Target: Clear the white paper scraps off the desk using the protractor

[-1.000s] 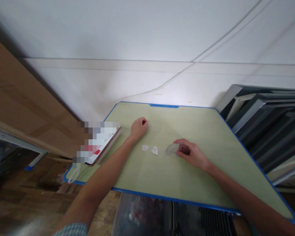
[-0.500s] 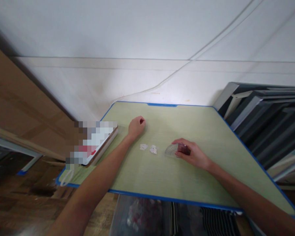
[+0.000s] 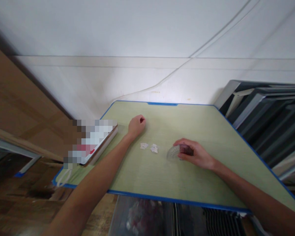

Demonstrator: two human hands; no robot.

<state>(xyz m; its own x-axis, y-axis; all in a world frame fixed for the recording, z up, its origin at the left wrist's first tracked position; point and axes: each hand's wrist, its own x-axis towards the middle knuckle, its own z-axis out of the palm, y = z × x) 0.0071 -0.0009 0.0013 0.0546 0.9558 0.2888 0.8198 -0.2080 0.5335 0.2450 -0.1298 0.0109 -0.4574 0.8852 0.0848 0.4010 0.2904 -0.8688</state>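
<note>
My right hand (image 3: 196, 154) grips a clear plastic protractor (image 3: 174, 152) between thumb and fingers, its curved edge pointing left. The hand covers the protractor's right part. My left hand (image 3: 137, 125) rests on the table, curled into a loose fist; nothing shows in it. Just below that fist lie two small heaps of white paper scraps, a left heap (image 3: 144, 146) and a right heap (image 3: 154, 148). The right heap is nearer to the protractor, with a gap between them.
The pale green table (image 3: 147, 170) has a blue rim. At its left stands a thick book or box (image 3: 104, 144), partly pixelated. Dark framed panels (image 3: 267, 114) lean on the right. A large cardboard sheet (image 3: 22, 105) is on the left, and a clear bin (image 3: 140, 216) sits under the table.
My right hand has shifted slightly to the right with the protractor, which now sits a little farther from the scraps. My left hand has stayed in place.
</note>
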